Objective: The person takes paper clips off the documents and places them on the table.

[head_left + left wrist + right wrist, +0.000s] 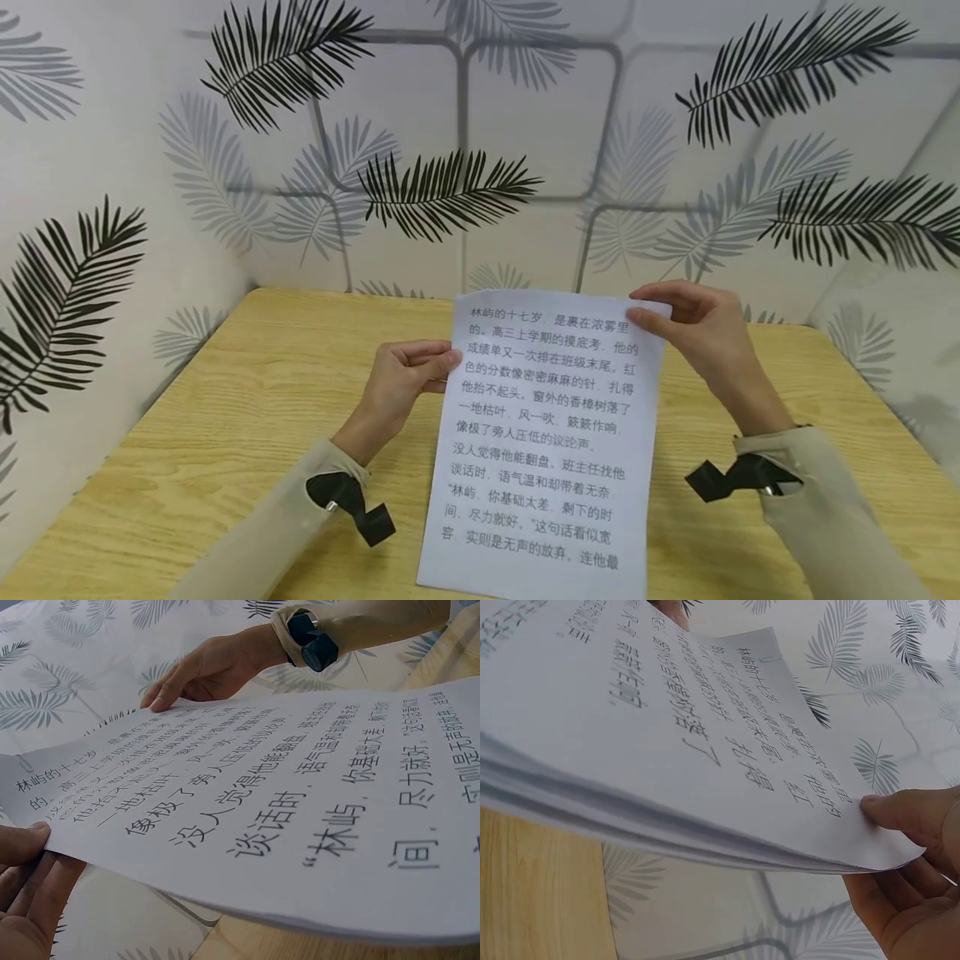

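Stack of printed sheets (543,442) held above wooden table (225,433), near edge lowest. Left hand (401,379) pinching left edge, right hand (693,329) pinching far right corner. Risk: thin pinches, loose sheets likely to fan, slip out, scatter.

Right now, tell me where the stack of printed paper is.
In the head view the stack of printed paper is held above the middle of the wooden table, the left hand pinching its left edge and the right hand its top right corner.
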